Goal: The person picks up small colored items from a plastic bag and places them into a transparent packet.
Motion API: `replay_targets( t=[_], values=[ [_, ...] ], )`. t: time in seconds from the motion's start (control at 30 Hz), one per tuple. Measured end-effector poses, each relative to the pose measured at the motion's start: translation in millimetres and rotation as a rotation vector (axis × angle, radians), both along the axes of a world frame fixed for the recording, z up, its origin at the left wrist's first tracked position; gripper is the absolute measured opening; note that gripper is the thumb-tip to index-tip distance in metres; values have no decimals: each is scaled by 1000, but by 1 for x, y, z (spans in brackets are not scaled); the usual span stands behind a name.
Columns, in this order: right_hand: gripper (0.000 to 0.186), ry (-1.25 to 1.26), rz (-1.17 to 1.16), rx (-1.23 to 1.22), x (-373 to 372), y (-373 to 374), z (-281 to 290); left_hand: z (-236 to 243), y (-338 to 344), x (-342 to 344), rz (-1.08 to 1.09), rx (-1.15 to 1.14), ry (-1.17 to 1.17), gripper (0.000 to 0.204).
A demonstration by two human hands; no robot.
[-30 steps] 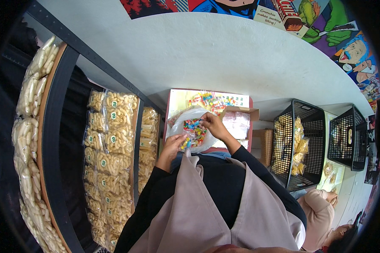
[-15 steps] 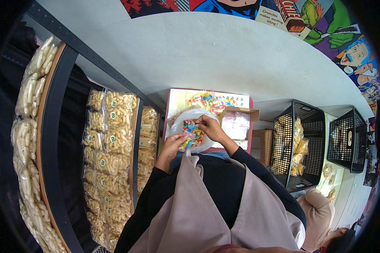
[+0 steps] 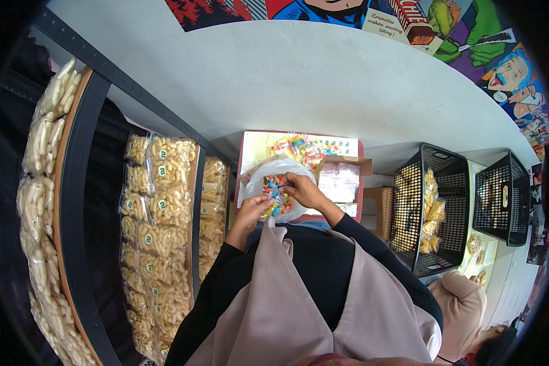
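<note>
In front of my body sits an opened white plastic bag (image 3: 296, 211) full of small, brightly coloured candies (image 3: 273, 181). My left hand (image 3: 249, 213) is at its left side, thumb and fingers pinching what looks like a small clear packet (image 3: 273, 205) with candies in it. My right hand (image 3: 305, 191) reaches over the bag from the right, its fingertips pressed together just above the candies. Whatever it holds is too small to make out. Beyond the bag lie several filled clear candy packets (image 3: 297, 146) on the table, by a sheet of green-marked labels (image 3: 341, 145).
A cardboard box (image 3: 365, 165) of flat pinkish clear packets stands right on the red-edged table (image 3: 361, 210). Black crates (image 3: 457, 201) stand farther right, one with yellow snack bags (image 3: 431, 210). Shelves of bagged snacks (image 3: 161, 244) rise at left. Another person (image 3: 460, 305) is at lower right.
My right hand has shifted slightly down over the candies, its fingers still pinched. The left hand stays at the bag's left side. The view has tilted a little.
</note>
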State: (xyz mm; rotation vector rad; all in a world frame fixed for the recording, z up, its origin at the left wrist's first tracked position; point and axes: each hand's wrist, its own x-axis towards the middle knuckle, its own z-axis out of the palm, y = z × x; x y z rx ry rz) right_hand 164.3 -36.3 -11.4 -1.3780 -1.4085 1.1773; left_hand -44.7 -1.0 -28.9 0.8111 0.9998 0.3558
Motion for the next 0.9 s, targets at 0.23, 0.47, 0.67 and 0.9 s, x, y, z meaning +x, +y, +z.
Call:
replay_targets(
  t=[0.23,0.47,0.67,0.9],
  values=[
    [15,-82,-165,-8,-1,0,22,-3,1,1,52,4,-54,20],
    [12,-82,-157,30,3,-2,28,4,1,4,91,79,-59,14],
    [11,-95,-51,61,4,-5,29,5,1,4,99,86,-51,18],
    [15,36,-55,9,-7,-4,7,7,0,7,76,-49,-122,25]
  ],
)
